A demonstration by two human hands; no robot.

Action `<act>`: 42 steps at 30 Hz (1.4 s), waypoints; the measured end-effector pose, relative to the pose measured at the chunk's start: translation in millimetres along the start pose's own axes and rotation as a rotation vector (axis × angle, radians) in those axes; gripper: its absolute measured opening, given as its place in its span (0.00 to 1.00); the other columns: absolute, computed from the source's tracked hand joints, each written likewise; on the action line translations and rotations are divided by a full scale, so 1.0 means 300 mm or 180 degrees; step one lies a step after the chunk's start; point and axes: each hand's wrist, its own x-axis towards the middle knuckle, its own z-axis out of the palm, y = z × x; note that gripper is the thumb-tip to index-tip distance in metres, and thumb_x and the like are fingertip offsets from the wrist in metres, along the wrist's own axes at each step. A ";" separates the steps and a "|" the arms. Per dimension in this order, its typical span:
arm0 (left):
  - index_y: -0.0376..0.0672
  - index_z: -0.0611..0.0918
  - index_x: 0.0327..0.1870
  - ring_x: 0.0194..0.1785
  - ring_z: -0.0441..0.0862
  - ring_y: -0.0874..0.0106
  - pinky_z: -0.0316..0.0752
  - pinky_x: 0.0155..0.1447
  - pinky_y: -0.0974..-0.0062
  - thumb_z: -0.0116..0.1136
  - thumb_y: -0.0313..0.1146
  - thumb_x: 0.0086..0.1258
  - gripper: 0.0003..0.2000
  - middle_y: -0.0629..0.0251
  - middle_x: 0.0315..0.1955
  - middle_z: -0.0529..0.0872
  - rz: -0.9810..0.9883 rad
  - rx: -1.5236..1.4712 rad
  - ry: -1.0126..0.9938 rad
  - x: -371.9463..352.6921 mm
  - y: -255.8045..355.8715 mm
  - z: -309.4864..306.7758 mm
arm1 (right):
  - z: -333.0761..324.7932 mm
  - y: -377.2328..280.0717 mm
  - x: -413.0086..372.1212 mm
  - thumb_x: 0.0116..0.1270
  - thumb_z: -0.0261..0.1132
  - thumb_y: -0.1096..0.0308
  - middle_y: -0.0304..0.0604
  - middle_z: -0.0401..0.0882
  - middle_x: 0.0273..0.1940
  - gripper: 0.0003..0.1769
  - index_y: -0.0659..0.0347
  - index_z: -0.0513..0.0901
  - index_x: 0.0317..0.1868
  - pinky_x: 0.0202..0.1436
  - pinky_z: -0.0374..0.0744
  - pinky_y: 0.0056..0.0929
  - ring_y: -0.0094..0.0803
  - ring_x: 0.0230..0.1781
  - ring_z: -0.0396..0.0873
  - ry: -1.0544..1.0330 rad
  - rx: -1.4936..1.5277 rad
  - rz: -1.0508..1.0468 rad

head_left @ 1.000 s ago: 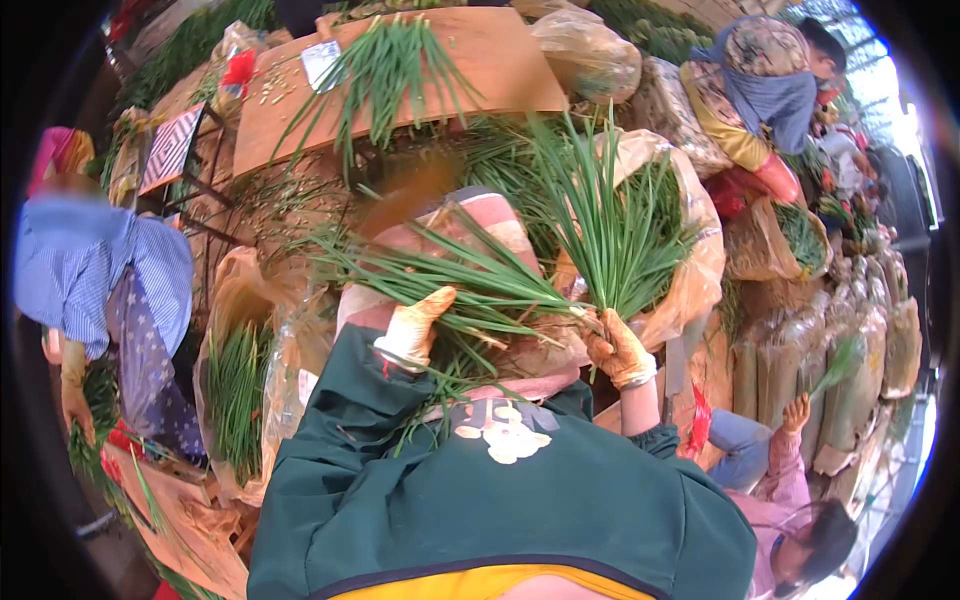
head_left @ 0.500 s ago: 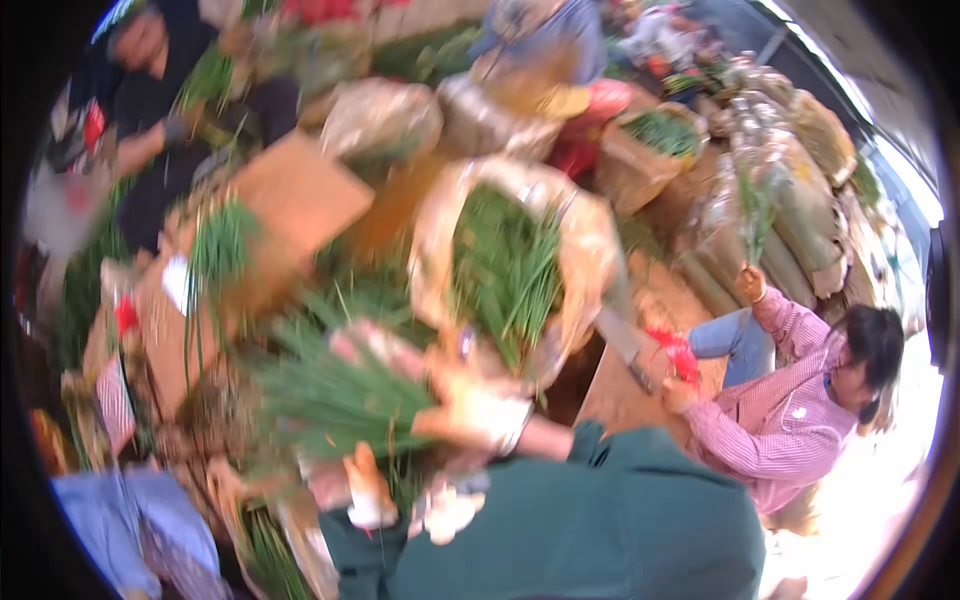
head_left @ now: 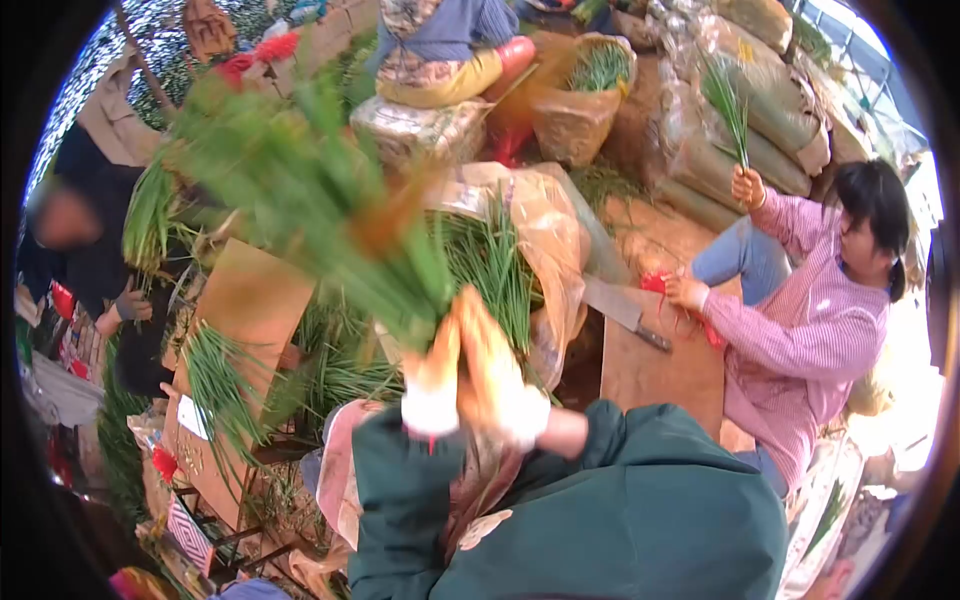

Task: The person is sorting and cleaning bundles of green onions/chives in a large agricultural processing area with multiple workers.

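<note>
Both my gloved hands are raised together in front of me, closed around the base of one bunch of green chives [head_left: 300, 200] that fans up and to the left, blurred. My left hand [head_left: 436, 378] grips the stems on the left and my right hand [head_left: 497, 372] presses against it on the right. My dark green sleeves fill the bottom of the view. Behind the hands stands an open plastic bag of chives [head_left: 545, 240].
A wooden board [head_left: 245, 310] with loose chives lies at left. At right a person in a pink striped shirt [head_left: 800, 330] holds up a few chives, beside a cleaver [head_left: 622, 312] on a wooden board [head_left: 660, 375]. More people and wrapped bundles [head_left: 780, 100] sit behind.
My hands have come together and lifted the chive bunch up and leftward. The view has swung right, bringing the person in the pink shirt closer to the middle.
</note>
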 end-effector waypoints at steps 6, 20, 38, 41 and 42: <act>0.45 0.54 0.73 0.72 0.48 0.45 0.46 0.72 0.50 0.74 0.50 0.42 0.55 0.47 0.70 0.51 0.0180 0.4091 0.1164 0.051 -0.282 -0.193 | -0.076 0.696 0.120 0.54 0.68 0.52 0.58 0.60 0.67 0.45 0.64 0.61 0.68 0.67 0.64 0.41 0.52 0.66 0.63 -0.0901 -0.2039 0.1514; 0.44 0.81 0.47 0.32 0.78 0.75 0.76 0.35 0.79 0.59 0.39 0.68 0.12 0.69 0.37 0.83 -0.0250 -0.0822 0.2138 0.224 -0.244 -0.447 | -0.392 0.729 0.650 0.67 0.59 0.68 0.38 0.82 0.39 0.12 0.65 0.80 0.47 0.42 0.77 0.25 0.26 0.37 0.78 0.1172 0.2646 0.2009; 0.41 0.69 0.65 0.63 0.70 0.77 0.62 0.65 0.80 0.44 0.32 0.76 0.18 0.68 0.63 0.72 -0.0300 -0.0453 0.2361 0.353 0.291 -0.526 | -0.558 0.622 0.491 0.66 0.61 0.66 0.44 0.80 0.50 0.19 0.65 0.76 0.55 0.54 0.77 0.27 0.31 0.49 0.79 0.1240 0.2901 0.2187; 0.37 0.70 0.63 0.52 0.78 0.71 0.74 0.55 0.76 0.58 0.34 0.68 0.24 0.61 0.52 0.79 -0.0132 -0.0228 0.0678 0.308 0.220 -0.549 | -0.509 0.613 0.434 0.66 0.61 0.65 0.45 0.77 0.55 0.23 0.65 0.73 0.60 0.60 0.73 0.28 0.32 0.55 0.75 0.0940 0.2904 0.2064; 0.38 0.65 0.68 0.57 0.75 0.70 0.70 0.61 0.73 0.57 0.34 0.69 0.27 0.58 0.56 0.76 -0.0234 -0.0544 0.0026 0.287 0.165 -0.620 | -0.503 0.590 0.424 0.66 0.61 0.66 0.48 0.72 0.60 0.26 0.65 0.68 0.63 0.64 0.69 0.30 0.35 0.60 0.71 0.0472 0.3242 0.1833</act>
